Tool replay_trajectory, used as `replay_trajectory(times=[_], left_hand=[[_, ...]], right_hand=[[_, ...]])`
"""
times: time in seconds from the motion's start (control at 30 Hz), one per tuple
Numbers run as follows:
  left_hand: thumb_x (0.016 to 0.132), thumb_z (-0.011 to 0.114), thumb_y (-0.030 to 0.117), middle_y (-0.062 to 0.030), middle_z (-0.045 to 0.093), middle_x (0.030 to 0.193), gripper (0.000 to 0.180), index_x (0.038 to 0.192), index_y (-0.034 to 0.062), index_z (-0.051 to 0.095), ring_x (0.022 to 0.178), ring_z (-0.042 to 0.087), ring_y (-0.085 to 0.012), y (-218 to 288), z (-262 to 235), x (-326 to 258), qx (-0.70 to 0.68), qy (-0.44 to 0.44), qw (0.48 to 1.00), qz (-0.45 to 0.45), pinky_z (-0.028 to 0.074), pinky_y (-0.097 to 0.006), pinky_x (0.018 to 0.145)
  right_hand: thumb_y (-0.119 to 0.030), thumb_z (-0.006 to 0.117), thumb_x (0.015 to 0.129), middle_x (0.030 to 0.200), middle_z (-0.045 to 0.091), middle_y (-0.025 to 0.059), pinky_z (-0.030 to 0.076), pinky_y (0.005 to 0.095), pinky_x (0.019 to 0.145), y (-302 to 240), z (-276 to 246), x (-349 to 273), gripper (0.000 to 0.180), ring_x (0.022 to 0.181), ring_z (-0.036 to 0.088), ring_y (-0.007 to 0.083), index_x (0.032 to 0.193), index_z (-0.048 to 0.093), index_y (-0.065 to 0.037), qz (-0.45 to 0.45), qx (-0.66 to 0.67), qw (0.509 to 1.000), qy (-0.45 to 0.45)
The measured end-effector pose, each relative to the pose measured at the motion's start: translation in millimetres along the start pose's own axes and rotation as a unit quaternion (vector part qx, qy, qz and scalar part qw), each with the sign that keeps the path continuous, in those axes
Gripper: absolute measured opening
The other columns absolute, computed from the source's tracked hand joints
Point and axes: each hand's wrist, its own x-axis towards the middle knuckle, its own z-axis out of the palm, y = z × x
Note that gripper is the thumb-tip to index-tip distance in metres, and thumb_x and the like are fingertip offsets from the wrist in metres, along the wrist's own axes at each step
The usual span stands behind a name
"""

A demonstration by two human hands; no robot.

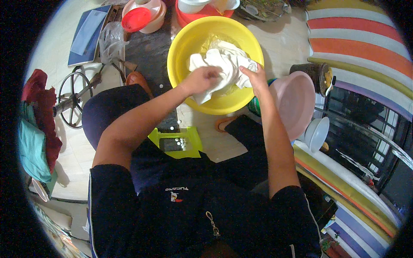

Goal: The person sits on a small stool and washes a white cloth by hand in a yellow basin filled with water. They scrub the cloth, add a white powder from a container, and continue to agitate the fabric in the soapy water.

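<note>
Pale tiles (pixel 282 38) bear a yellow basin (pixel 175 51) with white cloth (pixel 228 60) bunched inside, likely soft, heavy if wet, best gripped by its folds; right hand (pixel 257 78) clasps 1 side, left hand (pixel 202 80) curls, hold unclear.

- The white cloth (pixel 211 59) I held was soft-looking, matt and creased.
- The yellow basin (pixel 176 79) around it was smooth plastic with a slight gloss.
- Beside my right forearm (pixel 277 139), the pink tub (pixel 297 103) was smooth plastic with a soft sheen.
- The lime-green frame (pixel 194 142) below was smooth plastic.
- The clear bag (pixel 112 43) was thin, crinkled, shiny plastic film.
- My dark shirt (pixel 180 223) was matt cloth.
- The striped sheets (pixel 352 47), bent near the view's rim, were perhaps cloth.
</note>
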Motion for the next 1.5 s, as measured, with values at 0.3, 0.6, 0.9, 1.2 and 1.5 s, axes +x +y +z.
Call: replay_trajectory(times=[0.3,0.6,0.9,1.2,1.5], left_hand=[[0.058,0.072,0.025,-0.0275,0.017,0.138,0.086,0.133,0.0127,0.03,0.126,0.022,-0.0457,-13,-25,11,0.308,0.216,0.925,-0.053,0.026,-0.046,0.103],[0.072,0.064,0.016,-0.0096,0.057,0.078,0.026,0.091,0.0022,0.053,0.071,0.055,-0.0195,-28,-50,13,0.048,0.229,0.972,0.021,0.044,-0.031,0.065],[0.078,0.057,0.014,-0.0103,0.056,0.079,0.029,0.103,0.0006,0.05,0.074,0.056,-0.018,11,-57,2,0.078,0.29,0.953,0.037,0.045,-0.029,0.068],[0.069,0.059,0.012,-0.0189,0.033,0.133,0.073,0.135,0.0241,0.032,0.116,0.037,-0.0384,40,-30,-7,0.501,0.272,0.803,0.173,0.03,-0.048,0.097],[0.059,0.074,0.038,-0.0135,0.024,0.141,0.095,0.136,0.013,0.025,0.13,0.023,-0.0325,-2,-16,-6,0.6,0.092,0.793,0.04,0.017,-0.053,0.104]], right_hand=[[-0.016,0.056,0.081,0.111,0.057,0.014,0.043,0.037,0.089,-16,-20,-3,0.044,0.099,0.056,0.0249,0.12,0.045,0.003,0.098,0.337,0.923,-0.16],[-0.02,0.056,0.083,0.112,0.057,0.0139,0.042,0.0351,0.091,-31,-37,3,0.043,0.101,0.056,0.0245,0.119,0.047,0.003,0.101,0.328,0.925,-0.161],[-0.044,0.069,0.07,0.085,0.064,0.0118,0.047,0.0337,0.069,-31,-45,13,0.053,0.075,0.063,0.0247,0.097,0.06,0.001,0.007,-0.2,0.975,0.093],[-0.049,0.064,0.072,0.101,0.058,0.015,0.044,0.0396,0.079,-29,-16,-5,0.057,0.089,0.056,0.0319,0.109,0.057,-0.006,-0.173,-0.468,0.848,0.178],[-0.043,0.064,0.074,0.137,0.029,0.0148,0.029,0.0479,0.097,31,83,-24,0.075,0.118,0.035,0.0376,0.133,0.032,-0.01,-0.159,-0.434,0.878,0.125]])
